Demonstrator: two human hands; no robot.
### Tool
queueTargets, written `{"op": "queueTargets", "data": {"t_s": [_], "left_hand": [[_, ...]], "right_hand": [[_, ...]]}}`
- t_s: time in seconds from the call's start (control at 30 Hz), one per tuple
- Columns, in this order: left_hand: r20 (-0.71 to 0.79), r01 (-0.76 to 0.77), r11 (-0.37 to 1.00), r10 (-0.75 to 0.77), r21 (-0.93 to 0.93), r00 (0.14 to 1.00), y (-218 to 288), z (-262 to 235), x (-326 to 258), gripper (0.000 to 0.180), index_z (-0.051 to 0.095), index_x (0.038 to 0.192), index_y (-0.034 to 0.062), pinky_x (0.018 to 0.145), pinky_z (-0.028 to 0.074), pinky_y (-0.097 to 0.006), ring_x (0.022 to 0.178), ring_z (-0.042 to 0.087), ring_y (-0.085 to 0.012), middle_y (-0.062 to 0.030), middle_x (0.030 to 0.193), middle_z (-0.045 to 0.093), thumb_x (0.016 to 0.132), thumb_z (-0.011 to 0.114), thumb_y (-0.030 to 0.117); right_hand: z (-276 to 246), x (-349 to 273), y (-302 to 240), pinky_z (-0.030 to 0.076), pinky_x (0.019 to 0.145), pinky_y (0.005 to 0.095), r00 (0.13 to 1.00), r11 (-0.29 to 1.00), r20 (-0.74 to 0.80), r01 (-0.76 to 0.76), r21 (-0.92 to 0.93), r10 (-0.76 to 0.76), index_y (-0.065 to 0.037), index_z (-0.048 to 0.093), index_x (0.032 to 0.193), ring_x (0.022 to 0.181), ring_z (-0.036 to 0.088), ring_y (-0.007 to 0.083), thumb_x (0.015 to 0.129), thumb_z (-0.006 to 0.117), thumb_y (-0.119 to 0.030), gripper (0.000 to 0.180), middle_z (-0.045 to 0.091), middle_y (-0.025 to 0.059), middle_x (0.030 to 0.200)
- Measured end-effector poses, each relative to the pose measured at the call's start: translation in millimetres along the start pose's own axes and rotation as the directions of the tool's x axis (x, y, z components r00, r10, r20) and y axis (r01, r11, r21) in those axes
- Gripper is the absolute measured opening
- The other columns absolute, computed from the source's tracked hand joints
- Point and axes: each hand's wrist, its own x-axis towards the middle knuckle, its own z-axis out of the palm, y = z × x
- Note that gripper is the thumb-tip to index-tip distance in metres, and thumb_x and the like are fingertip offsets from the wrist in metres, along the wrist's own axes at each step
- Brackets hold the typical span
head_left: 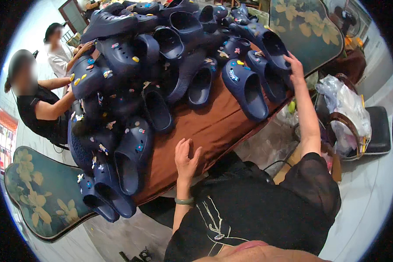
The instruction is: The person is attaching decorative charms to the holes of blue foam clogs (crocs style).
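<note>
Navy clogs with small colourful charms lie piled on a table with a brown cloth (192,142). My right hand (295,69) is at the right edge of the pile, its fingers closed on the heel end of a navy clog (273,50). Just below that clog lies another one (268,81), and a charm-dotted clog (245,89) rests to its left. Over the near side of the cloth, my left hand (187,159) hovers empty, fingers apart. A bangle (184,201) circles the left wrist.
Two people stand at the left; the nearer person's hands (70,87) reach to the pile. Chairs with floral backs (43,192) flank the table. Right of my arm, a dark seat (377,131) bears a bag and clear plastic (343,113). Beneath the table edge lies plastic sheeting (266,150).
</note>
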Motion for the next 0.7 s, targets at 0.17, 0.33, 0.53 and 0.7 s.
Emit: {"op": "queueTargets", "data": {"t_s": [0.17,0.33,0.53,0.7], "left_hand": [[0.014,-0.024,0.999,0.024,-0.032,1.0,0.5,7.1,3.1,0.036,0.063,0.108,0.0002,0.095,0.045,-0.04,0.114,0.056,-0.0323,-0.0133,0.106,0.065,0.077,0.076,0.013],[0.006,-0.012,1.0,0.012,-0.001,1.0,1.6,-0.4,0.3,0.036,0.064,0.108,0.0001,0.094,0.046,-0.04,0.112,0.056,-0.0324,-0.0135,0.105,0.065,0.076,0.076,0.014],[-0.026,-0.007,0.999,0.008,0.037,1.0,0.2,-4.8,-3.9,0.034,0.064,0.106,-0.0006,0.093,0.046,-0.039,0.11,0.057,-0.0323,-0.0141,0.105,0.065,0.077,0.076,0.013],[-0.027,-0.034,0.999,0.034,0.02,0.999,4.1,1.5,2.1,0.033,0.064,0.106,-0.0008,0.091,0.047,-0.038,0.107,0.059,-0.0313,-0.0143,0.104,0.065,0.077,0.075,0.012]], "right_hand": [[-111.6,62.9,18.6,0.05,0.082,0.0304,0.99,0.989,-0.053,-0.132,-0.065,0.128,0.005,0.057,0.125,0.088,0.065,0.0195,0.075,0.075,-0.01,0.055,0.067,0.0129,0.105],[-107.0,55.4,28.6,0.048,0.08,0.0297,0.998,0.955,-0.022,-0.069,-0.289,0.066,0.008,0.058,0.121,0.089,0.064,0.0185,0.081,0.073,-0.02,0.052,0.068,0.0112,0.103],[-28.2,-7.6,5.3,0.045,0.085,0.0314,0.693,0.306,0.096,0.433,-0.848,-0.715,-0.004,0.066,0.108,0.098,0.06,0.0241,0.088,0.065,-0.026,0.029,0.064,0.0116,0.105],[71.7,-151.0,-20.5,0.051,0.076,0.0382,0.415,0.32,0.672,0.908,-0.269,-0.613,-0.004,0.065,0.092,0.084,0.063,0.0323,0.086,0.062,-0.006,0.007,0.064,0.0143,0.09]]}}
